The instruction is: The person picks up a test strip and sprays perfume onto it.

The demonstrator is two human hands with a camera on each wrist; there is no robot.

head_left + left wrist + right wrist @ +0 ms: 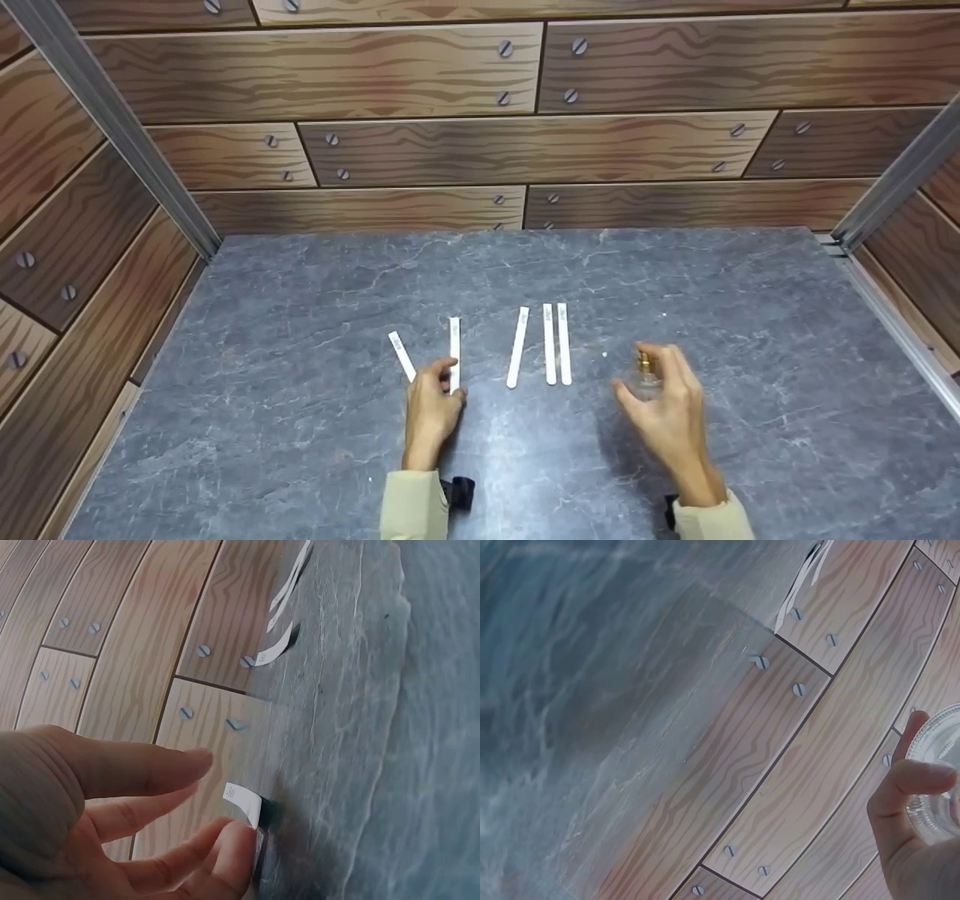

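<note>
My right hand (670, 401) grips a small clear glass spray bottle (646, 386) with a gold spray top. In the right wrist view, the bottle's round ribbed base (922, 802) shows at the right edge, with fingers round it. Over the left pair of white paper strips is my left hand (435, 405), its thumb and fingers apart. Its fingertips overlap the upright strip (454, 337) in the head view. The tilted strip (401, 355) runs under the knuckles, its lower end hidden. In the left wrist view, the lower fingertips (238, 847) meet the surface beside one strip (244, 799).
Between the hands lie three more white strips with small print at their top ends: a slightly slanted one (518, 346) and two close together (556, 345). The grey marbled table (300, 450) is bounded by wood-patterned panels (420, 71) and metal posts (120, 127).
</note>
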